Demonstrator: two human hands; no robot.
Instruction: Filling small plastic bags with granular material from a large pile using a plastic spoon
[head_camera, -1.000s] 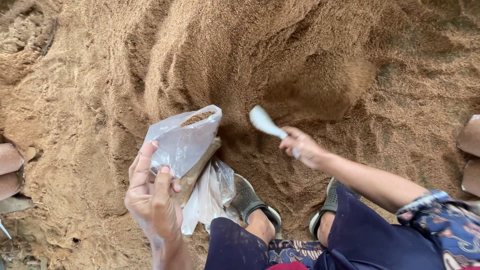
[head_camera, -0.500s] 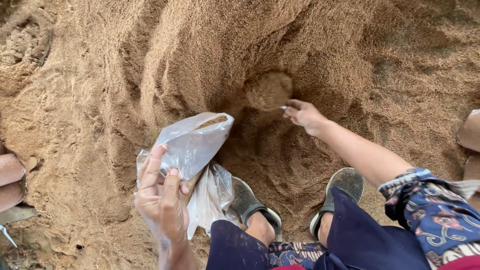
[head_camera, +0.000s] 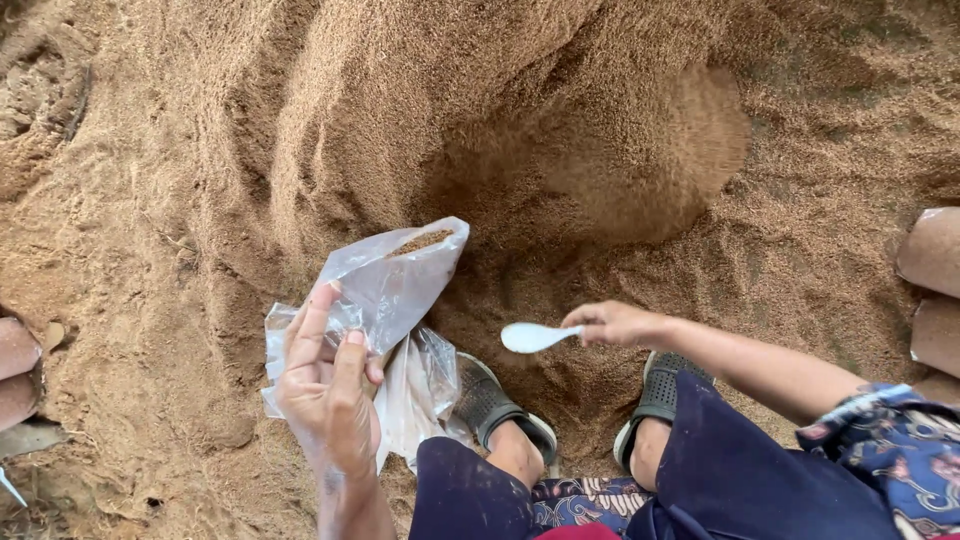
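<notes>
Clear plastic bag (head_camera: 385, 290) with its mouth up and open, a little brown grain showing at the top; it sits just above the left hand (head_camera: 325, 395), which grips its lower edge, thumb and fingers closed on the film. More loose plastic hangs below that hand, beside the left shoe (head_camera: 490, 400). White spoon (head_camera: 532, 337) to the right of the bag, well apart from it, bowl pointing left, handle pinched in the fingertips of the right hand (head_camera: 615, 323). Right shoe (head_camera: 660, 395) just below that hand. Brown grain heap (head_camera: 480, 130) rises beyond both hands, with a scooped hollow above the right hand.
</notes>
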